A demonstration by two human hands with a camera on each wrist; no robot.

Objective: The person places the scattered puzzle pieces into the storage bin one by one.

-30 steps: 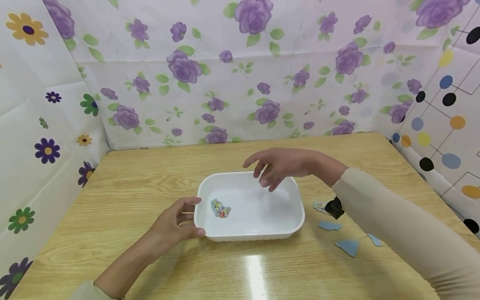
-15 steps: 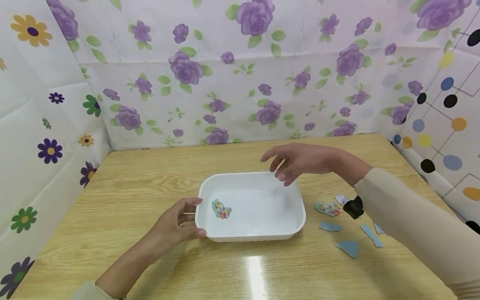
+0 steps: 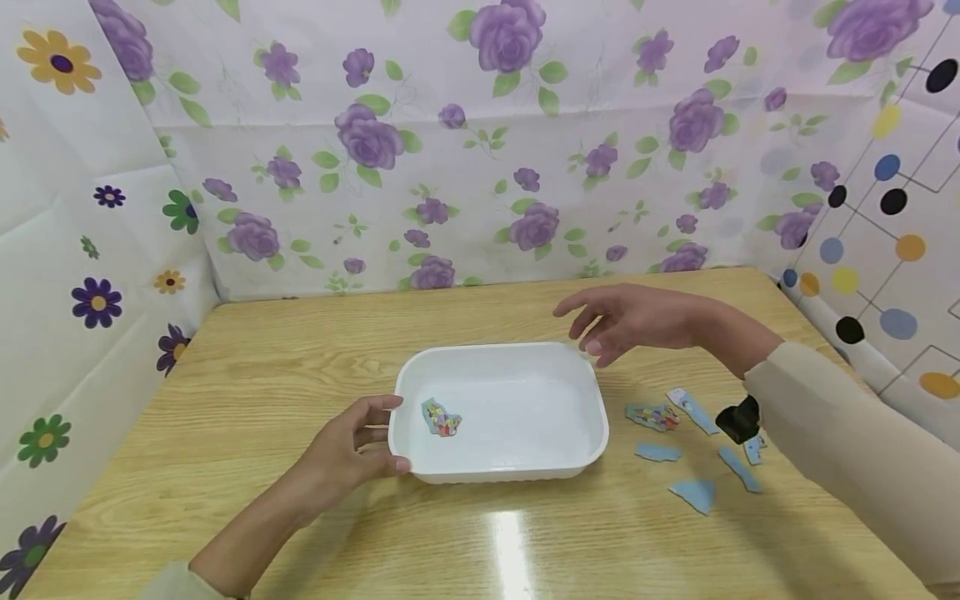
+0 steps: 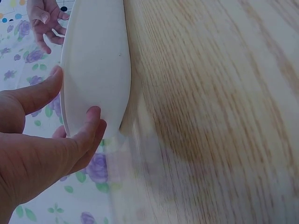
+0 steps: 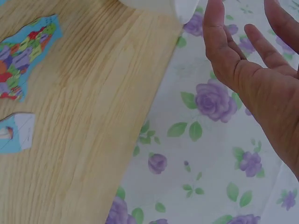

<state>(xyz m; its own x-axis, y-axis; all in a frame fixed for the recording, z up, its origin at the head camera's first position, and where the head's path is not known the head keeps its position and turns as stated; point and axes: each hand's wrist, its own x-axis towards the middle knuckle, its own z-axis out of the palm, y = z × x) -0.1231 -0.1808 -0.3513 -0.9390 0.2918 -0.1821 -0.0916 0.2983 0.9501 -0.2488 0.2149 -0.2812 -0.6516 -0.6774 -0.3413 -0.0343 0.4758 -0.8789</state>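
A white plastic tray (image 3: 495, 471) stands on the wooden table, and a light-blue piece with colourful map-like patches (image 3: 441, 417) lies inside near its left end. My left hand (image 3: 351, 442) holds that end, thumb and fingers at the rim; in the left wrist view the fingertips (image 4: 93, 112) rest against the outer wall. Over the back right corner of the tray hovers my right hand (image 3: 626, 321), fingers loosely bent, holding nothing. To the right of the tray lies another patchy map piece (image 3: 652, 417), seen larger in the right wrist view.
Plain blue pieces (image 3: 696, 495) and pieces with white parts (image 3: 692, 410) lie scattered on the right of the wooden table (image 3: 300, 350). A black device (image 3: 738, 419) sits at the right sleeve. Flower-printed sheets (image 3: 450, 167) hang behind the table and at its left.
My right hand has moved from above the tray rightward to its back right corner, uncovering more pieces on the table. My left hand and the tray have stayed put.
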